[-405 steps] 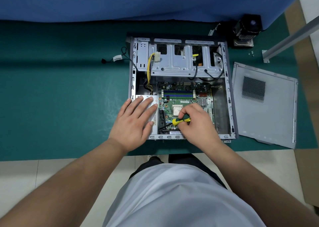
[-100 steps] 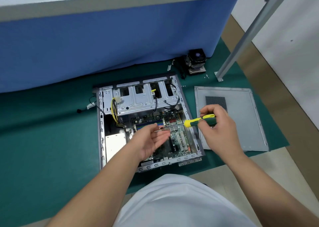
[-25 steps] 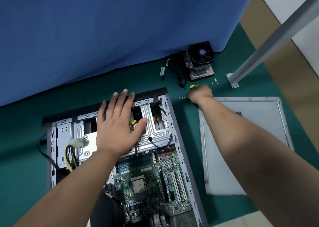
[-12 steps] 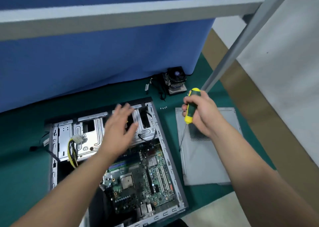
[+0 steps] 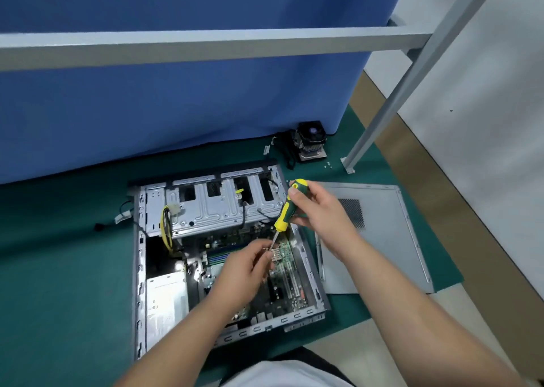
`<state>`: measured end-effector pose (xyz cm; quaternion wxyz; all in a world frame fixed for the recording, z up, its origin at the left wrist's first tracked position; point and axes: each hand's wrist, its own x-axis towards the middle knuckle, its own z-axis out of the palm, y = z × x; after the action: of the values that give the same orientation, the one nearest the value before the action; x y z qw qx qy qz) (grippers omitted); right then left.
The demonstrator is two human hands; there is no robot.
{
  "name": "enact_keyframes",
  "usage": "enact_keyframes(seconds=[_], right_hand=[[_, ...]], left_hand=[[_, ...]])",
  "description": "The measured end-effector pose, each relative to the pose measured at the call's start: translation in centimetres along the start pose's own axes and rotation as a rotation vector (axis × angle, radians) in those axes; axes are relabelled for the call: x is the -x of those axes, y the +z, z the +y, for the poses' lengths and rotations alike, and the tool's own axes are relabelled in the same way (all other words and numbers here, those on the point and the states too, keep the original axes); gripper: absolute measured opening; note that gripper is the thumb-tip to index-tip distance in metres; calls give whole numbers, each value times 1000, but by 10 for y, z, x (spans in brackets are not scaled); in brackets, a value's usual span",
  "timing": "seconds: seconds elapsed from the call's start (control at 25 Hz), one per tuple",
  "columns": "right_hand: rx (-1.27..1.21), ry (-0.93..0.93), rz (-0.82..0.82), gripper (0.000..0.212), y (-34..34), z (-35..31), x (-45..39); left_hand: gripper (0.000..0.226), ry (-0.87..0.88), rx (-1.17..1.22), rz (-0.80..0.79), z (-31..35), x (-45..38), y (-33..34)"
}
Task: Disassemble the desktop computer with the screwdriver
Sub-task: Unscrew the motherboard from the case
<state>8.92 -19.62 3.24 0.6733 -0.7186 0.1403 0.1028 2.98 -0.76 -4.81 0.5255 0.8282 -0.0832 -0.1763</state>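
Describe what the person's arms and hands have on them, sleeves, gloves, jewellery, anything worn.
Both forearms are bare, with no sleeve in view. The left hand and right hand wear no gloves, and no ring, watch or wristband shows. A white garment covers the torso at the bottom edge.

Screwdriver (image 5: 287,207) yellow-green; mat (image 5: 64,269) teal; curtain (image 5: 176,101) blue.

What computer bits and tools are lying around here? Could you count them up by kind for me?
Open computer case: 1
Detached side panel: 1
Cooler fan set aside on the mat: 1
Screwdriver, held in the right hand: 1
Total: 4, leaving out the tiny loose screws, too small to count.
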Motion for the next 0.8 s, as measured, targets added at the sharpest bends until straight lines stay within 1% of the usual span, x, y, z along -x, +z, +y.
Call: enact_keyframes(seconds=[0.08, 0.16, 0.28, 0.32, 0.4, 0.44, 0.52, 0.64, 0.68, 0.8], right_hand=[[184, 18, 10, 17, 4, 5, 7], [236, 32, 25, 16, 8, 11, 10], [345, -29, 15, 17, 14, 25, 15], [406, -68, 13, 18, 14, 30, 17], [549, -157, -5, 20, 7, 37, 21], [615, -197, -29, 20, 1, 40, 25], [705, -253, -90, 22, -11, 48, 34], [804, -261, -178, 27, -25, 63, 50], [845, -259, -200, 31, -29, 68, 55], [964, -266, -236, 40, -39, 88, 66]], left_hand=[[21, 2, -146, 0, -10, 6, -6], [27, 9, -275, -19, -17, 9, -8], [33, 30, -439, -45, -24, 9, -13], [34, 79, -497, -12, -27, 8, -18], [37, 184, -618, 114, -37, 5, -36], [40, 206, -699, 172, -44, 4, -47], [49, 154, -863, 211, -60, 2, -68], [66, 37, -948, 149, -84, 3, -80], [68, 26, -955, 142, -90, 4, -79], [65, 30, -980, 196, -95, 6, -75]])
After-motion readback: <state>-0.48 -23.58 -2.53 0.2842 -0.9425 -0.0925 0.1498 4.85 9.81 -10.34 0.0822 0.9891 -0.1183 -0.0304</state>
